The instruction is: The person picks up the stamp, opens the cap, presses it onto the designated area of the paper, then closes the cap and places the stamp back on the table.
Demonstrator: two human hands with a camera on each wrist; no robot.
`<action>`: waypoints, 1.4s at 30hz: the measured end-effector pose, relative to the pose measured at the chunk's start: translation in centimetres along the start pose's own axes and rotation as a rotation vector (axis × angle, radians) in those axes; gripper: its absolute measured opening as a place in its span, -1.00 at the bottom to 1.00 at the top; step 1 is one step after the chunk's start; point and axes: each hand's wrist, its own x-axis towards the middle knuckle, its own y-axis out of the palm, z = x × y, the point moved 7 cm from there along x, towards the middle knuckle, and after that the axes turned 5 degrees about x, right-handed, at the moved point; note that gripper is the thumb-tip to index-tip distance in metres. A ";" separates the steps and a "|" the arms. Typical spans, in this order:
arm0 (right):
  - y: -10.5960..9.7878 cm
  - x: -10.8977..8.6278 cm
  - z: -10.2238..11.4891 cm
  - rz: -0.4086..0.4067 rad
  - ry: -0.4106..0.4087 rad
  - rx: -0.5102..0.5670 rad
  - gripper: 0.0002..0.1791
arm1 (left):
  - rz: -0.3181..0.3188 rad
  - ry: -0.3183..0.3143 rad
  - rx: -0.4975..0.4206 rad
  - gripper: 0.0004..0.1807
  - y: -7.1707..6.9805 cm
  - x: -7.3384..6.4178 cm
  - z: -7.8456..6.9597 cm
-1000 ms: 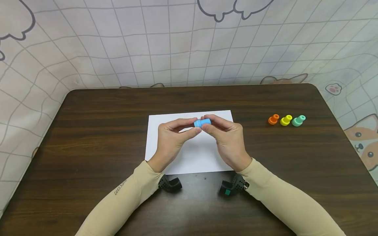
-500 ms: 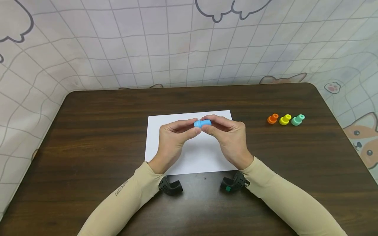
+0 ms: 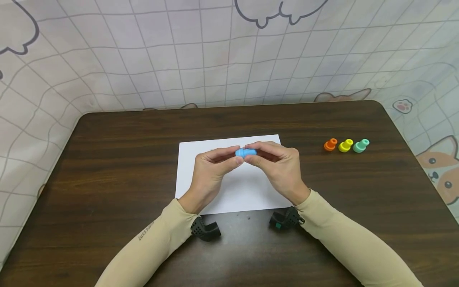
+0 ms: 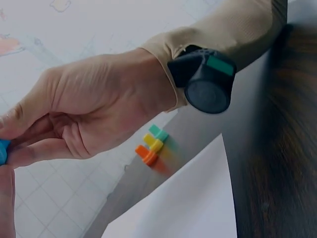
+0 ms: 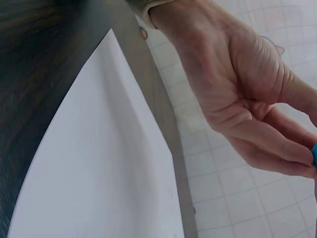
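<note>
Over the white sheet of paper (image 3: 229,191), both hands hold a small light-blue peg-shaped piece (image 3: 246,152) lying sideways, with a wide end on the left and a narrower end on the right. My left hand (image 3: 209,173) pinches the wide end between thumb and fingers. From the other side, my right hand (image 3: 281,169) pinches the narrow end. The left wrist view shows the right hand (image 4: 99,104) at the blue piece (image 4: 3,151), which is mostly cut off. In the right wrist view, the left hand (image 5: 237,84) touches a sliver of the blue piece (image 5: 314,153).
To the right on the dark wooden table (image 3: 118,167) stand an orange peg-shaped piece (image 3: 330,144), a yellow one (image 3: 346,145) and a mint-green one (image 3: 361,146) in a row. Patterned white cloth (image 3: 215,52) hangs behind the table. Each wrist carries a black camera (image 3: 206,229).
Both hands keep their pinch on the blue piece, which barely shifts. The right hand edges slightly to the right. The head view drifts a little.
</note>
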 end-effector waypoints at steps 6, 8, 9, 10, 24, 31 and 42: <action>0.0 0.0 0.2 0.021 -0.052 -0.028 -0.69 | 0.019 -0.050 -0.069 -0.74 0.2 0.0 0.2; 0.1 0.0 0.4 0.029 -0.066 -0.032 -0.69 | 0.029 -0.058 -0.092 -0.75 0.3 0.0 0.1; 0.1 0.1 0.4 0.032 -0.072 -0.032 -0.69 | 0.030 -0.060 -0.094 -0.75 0.3 0.0 0.1; 0.1 0.1 0.5 0.035 -0.078 -0.031 -0.70 | 0.031 -0.061 -0.096 -0.75 0.3 0.0 0.0; 0.3 0.4 1.7 0.107 -0.219 0.030 -0.69 | 0.079 -0.158 -0.153 -0.76 0.5 -0.2 -0.2; 0.3 0.2 1.9 0.114 -0.263 0.016 -0.69 | 0.077 -0.207 -0.161 -0.76 0.3 -0.3 0.2; 0.3 0.2 2.0 0.158 -0.297 0.010 -0.69 | 0.069 -0.253 -0.166 -0.80 0.3 -0.5 0.4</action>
